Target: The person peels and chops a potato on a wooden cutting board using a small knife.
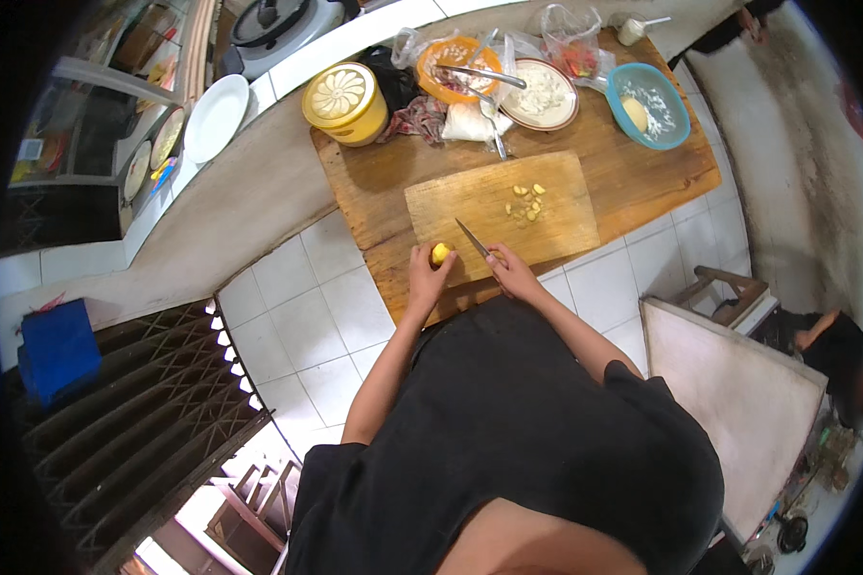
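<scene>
Between the fingers of my left hand (427, 277) is a small piece of yellow food (440, 253), at the near left part of a wooden cutting board (467, 205). My right hand (510, 271) grips a knife (472, 238) by its handle. Its blade points up and left over the board, apart from the yellow piece. Several small pale-yellow slices (531, 201) lie scattered on the right half of the board.
On the wooden table (633, 183), a yellow lidded container (346, 108) stands at the far left. An orange bowl (449, 54) with utensils, a plate of white food (539, 95) and a blue bowl with dough (647, 106) line the back. A person (841, 359) is at the right.
</scene>
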The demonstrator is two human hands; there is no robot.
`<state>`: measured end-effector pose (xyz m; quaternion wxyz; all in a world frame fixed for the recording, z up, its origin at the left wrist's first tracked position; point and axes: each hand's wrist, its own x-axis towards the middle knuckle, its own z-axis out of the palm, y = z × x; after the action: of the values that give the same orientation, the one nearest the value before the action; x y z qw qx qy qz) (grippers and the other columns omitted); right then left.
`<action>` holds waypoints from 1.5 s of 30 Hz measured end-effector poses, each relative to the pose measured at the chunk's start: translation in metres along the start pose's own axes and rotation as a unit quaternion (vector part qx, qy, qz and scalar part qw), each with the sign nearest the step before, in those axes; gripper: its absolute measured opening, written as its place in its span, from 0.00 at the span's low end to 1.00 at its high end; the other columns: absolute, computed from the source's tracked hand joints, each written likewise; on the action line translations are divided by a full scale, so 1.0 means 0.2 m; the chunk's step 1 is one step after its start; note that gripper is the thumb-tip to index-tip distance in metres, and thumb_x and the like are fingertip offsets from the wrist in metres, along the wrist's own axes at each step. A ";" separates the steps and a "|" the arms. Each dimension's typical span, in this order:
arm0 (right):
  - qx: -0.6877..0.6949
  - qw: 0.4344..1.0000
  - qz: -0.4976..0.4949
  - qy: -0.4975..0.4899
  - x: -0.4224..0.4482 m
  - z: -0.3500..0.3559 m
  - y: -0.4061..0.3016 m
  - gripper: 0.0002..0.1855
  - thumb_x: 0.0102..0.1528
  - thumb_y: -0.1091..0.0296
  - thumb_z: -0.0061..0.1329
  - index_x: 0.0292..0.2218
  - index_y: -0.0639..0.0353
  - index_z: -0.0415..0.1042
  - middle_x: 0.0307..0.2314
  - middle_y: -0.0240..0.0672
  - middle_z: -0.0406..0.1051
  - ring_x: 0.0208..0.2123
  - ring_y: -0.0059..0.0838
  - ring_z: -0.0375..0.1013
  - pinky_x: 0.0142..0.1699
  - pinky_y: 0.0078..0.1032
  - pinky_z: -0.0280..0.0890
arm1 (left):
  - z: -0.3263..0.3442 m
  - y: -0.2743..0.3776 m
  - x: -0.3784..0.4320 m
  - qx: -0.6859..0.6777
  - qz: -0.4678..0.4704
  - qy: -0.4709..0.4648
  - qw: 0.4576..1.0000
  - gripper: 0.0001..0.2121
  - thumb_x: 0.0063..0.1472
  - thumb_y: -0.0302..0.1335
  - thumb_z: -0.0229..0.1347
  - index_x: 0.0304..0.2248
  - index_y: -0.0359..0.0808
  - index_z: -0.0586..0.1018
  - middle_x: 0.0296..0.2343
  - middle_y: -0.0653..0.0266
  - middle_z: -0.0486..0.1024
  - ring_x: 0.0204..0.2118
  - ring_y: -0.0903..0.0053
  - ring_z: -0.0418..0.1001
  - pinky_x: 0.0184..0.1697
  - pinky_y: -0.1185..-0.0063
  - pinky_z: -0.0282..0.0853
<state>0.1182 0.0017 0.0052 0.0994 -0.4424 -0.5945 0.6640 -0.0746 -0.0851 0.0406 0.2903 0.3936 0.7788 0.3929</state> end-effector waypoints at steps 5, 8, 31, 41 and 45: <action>-0.023 0.999 0.005 -0.045 0.00 -0.03 -0.09 0.16 0.65 0.58 0.39 0.51 0.55 0.62 0.14 0.25 0.58 0.12 0.17 0.58 0.17 0.20 0.53 | 0.02 -0.10 -0.04 -0.033 -0.030 0.058 0.997 0.19 0.57 0.37 0.61 0.40 0.28 0.76 0.32 0.54 0.68 0.35 0.64 0.70 0.39 0.73 0.66; -0.126 0.989 -0.071 -0.011 0.01 -0.11 -0.06 0.16 0.65 0.61 0.39 0.50 0.58 0.63 0.18 0.33 0.64 0.19 0.29 0.66 0.26 0.28 0.62 | 0.03 -0.04 -0.03 -0.024 -0.045 0.051 0.997 0.20 0.57 0.38 0.61 0.40 0.28 0.76 0.33 0.55 0.67 0.35 0.66 0.69 0.39 0.73 0.67; -0.209 0.932 -0.063 0.291 0.18 -0.67 -0.27 0.22 0.65 0.63 0.33 0.59 0.52 0.51 0.43 0.64 0.68 0.45 0.63 0.67 0.44 0.47 0.62 | 0.07 -0.13 -0.15 -0.079 -0.080 0.108 0.988 0.19 0.60 0.38 0.59 0.42 0.30 0.75 0.35 0.65 0.64 0.33 0.78 0.65 0.35 0.81 0.63; -0.246 0.915 -0.091 0.307 0.10 -0.59 -0.32 0.21 0.65 0.63 0.32 0.58 0.56 0.53 0.41 0.60 0.70 0.41 0.61 0.70 0.43 0.47 0.62 | 0.03 -0.18 -0.11 -0.027 -0.097 0.104 0.990 0.18 0.60 0.38 0.60 0.44 0.32 0.76 0.33 0.63 0.64 0.33 0.76 0.65 0.36 0.80 0.64; -0.182 0.963 -0.061 0.190 0.02 -0.48 -0.43 0.20 0.65 0.63 0.34 0.56 0.57 0.54 0.38 0.59 0.71 0.38 0.58 0.71 0.41 0.45 0.63 | 0.08 -0.09 -0.06 -0.040 -0.087 0.125 0.988 0.19 0.59 0.37 0.60 0.44 0.32 0.76 0.33 0.62 0.65 0.33 0.75 0.66 0.37 0.79 0.65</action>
<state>0.1505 0.0954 0.0882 0.1688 -0.5342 -0.7012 0.4411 -0.0632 -0.0961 0.0186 0.2393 0.2600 0.8240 0.4430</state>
